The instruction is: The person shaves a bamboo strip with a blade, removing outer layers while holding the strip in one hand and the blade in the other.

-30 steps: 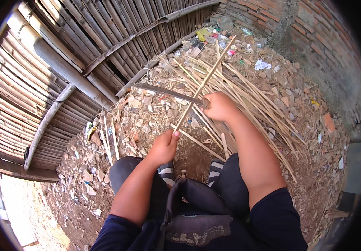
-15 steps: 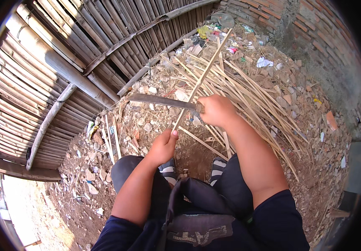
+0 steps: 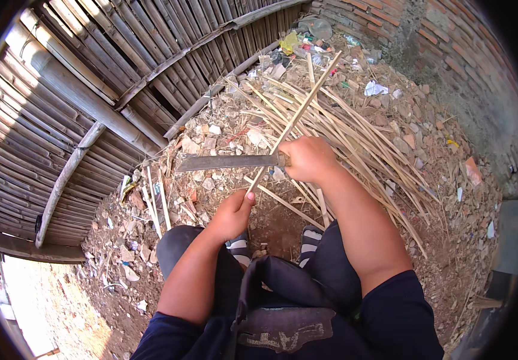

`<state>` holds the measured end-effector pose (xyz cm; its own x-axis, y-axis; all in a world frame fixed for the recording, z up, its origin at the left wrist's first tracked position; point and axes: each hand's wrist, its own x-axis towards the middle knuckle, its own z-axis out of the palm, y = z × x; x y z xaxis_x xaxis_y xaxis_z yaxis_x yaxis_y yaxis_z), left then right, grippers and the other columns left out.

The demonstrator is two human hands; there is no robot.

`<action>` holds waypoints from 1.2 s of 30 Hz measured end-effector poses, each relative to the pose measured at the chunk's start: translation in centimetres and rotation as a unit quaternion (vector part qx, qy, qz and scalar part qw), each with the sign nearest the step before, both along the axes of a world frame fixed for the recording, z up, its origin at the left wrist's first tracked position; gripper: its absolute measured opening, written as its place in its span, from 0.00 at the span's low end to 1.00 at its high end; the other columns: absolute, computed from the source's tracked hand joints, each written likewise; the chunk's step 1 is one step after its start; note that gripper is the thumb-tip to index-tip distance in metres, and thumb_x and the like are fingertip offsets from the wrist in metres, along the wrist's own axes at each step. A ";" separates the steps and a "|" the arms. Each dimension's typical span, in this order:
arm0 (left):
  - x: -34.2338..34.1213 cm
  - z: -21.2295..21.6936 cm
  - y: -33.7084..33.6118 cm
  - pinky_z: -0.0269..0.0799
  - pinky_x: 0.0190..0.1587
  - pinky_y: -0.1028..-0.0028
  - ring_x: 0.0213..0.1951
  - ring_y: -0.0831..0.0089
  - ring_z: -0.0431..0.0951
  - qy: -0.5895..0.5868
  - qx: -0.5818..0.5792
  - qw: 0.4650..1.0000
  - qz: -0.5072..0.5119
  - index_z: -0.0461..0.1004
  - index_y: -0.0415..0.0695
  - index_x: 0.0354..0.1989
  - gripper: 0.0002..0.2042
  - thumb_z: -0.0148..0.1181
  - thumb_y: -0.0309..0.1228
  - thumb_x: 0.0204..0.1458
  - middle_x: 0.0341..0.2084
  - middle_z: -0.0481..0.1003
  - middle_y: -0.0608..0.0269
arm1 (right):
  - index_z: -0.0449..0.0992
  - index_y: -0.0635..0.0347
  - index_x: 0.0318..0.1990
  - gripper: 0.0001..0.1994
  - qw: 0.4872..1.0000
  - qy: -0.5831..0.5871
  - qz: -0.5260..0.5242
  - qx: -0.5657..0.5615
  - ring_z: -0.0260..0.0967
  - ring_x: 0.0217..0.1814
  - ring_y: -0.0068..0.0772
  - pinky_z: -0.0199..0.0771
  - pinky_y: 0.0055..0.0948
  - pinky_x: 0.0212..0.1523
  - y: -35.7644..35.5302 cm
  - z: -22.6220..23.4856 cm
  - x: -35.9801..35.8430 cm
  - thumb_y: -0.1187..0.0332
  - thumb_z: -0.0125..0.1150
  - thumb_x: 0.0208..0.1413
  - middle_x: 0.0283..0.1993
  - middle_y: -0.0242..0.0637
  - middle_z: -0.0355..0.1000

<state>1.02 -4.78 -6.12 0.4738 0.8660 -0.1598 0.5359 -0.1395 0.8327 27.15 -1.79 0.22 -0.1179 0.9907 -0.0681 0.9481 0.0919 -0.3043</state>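
Note:
My right hand (image 3: 308, 158) grips the handle of a long flat knife (image 3: 226, 162) whose rusty blade points left. My left hand (image 3: 232, 215) pinches the near end of a thin bamboo strip (image 3: 298, 118) that runs up and away to the right, crossing just behind the blade near the handle. Behind both hands lies a heap of split bamboo strips (image 3: 355, 132) on the dirt. My knees and striped sandals (image 3: 310, 237) show below the hands.
A bamboo fence (image 3: 91, 90) leans along the left and back. A brick wall (image 3: 463, 54) closes the right. Rubble, stones and bits of litter (image 3: 376, 88) cover the ground. A dark bag (image 3: 283, 306) hangs at my chest.
The knife blade has swung down and levelled out, now pointing straight left. My right hand moved slightly lower along the strip; the left hand keeps its hold.

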 end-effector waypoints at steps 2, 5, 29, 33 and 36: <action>-0.3 0.7 -0.4 0.69 0.34 0.69 0.28 0.76 0.69 0.004 -0.029 0.999 0.015 0.73 0.40 0.39 0.21 0.45 0.46 0.74 0.23 0.69 0.67 | 0.82 0.51 0.40 0.08 0.985 0.102 -0.117 -0.073 0.81 0.44 0.52 0.79 0.47 0.45 1.2 -0.8 2.2 0.67 0.66 0.52 0.36 0.45 0.81; -0.3 0.8 -0.3 0.68 0.33 0.69 0.28 0.76 0.69 0.002 -0.022 1.000 0.005 0.74 0.40 0.39 0.21 0.45 0.47 0.74 0.23 0.70 0.68 | 0.83 0.58 0.45 0.13 0.916 0.267 -0.288 0.086 0.80 0.46 0.53 0.78 0.43 0.49 2.6 -6.4 9.6 0.64 0.69 0.54 0.42 0.47 0.83; 0.6 0.4 0.0 0.56 0.23 0.78 0.21 0.84 0.58 -0.082 -0.114 0.990 0.008 0.70 0.46 0.37 0.18 0.44 0.44 0.75 0.20 0.61 0.75 | 0.83 0.61 0.48 0.19 0.995 0.077 -0.060 -0.021 0.79 0.44 0.56 0.77 0.47 0.46 -0.5 2.4 3.2 0.60 0.73 0.52 0.41 0.51 0.81; 0.6 2.0 -0.3 0.53 0.21 0.78 0.19 0.84 0.57 -0.165 -0.257 0.952 -0.004 0.69 0.47 0.39 0.16 0.43 0.44 0.75 0.20 0.61 0.75 | 0.84 0.55 0.47 0.16 0.993 0.110 -0.028 0.023 0.79 0.45 0.55 0.78 0.48 0.47 0.0 0.7 4.5 0.59 0.72 0.52 0.40 0.49 0.81; 0.7 2.4 -0.3 0.51 0.20 0.79 0.18 0.84 0.56 -0.174 -0.286 0.942 0.014 0.69 0.47 0.40 0.15 0.43 0.43 0.75 0.20 0.60 0.75 | 0.83 0.62 0.48 0.19 0.977 0.174 -0.118 0.039 0.78 0.45 0.57 0.77 0.47 0.47 0.2 0.4 5.8 0.60 0.74 0.52 0.39 0.52 0.80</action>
<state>1.72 -5.09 -3.76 0.5619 0.6977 -0.4444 0.2140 0.3963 0.8928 32.97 -1.57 0.59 0.1113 0.9937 0.0123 0.7857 -0.0804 -0.6134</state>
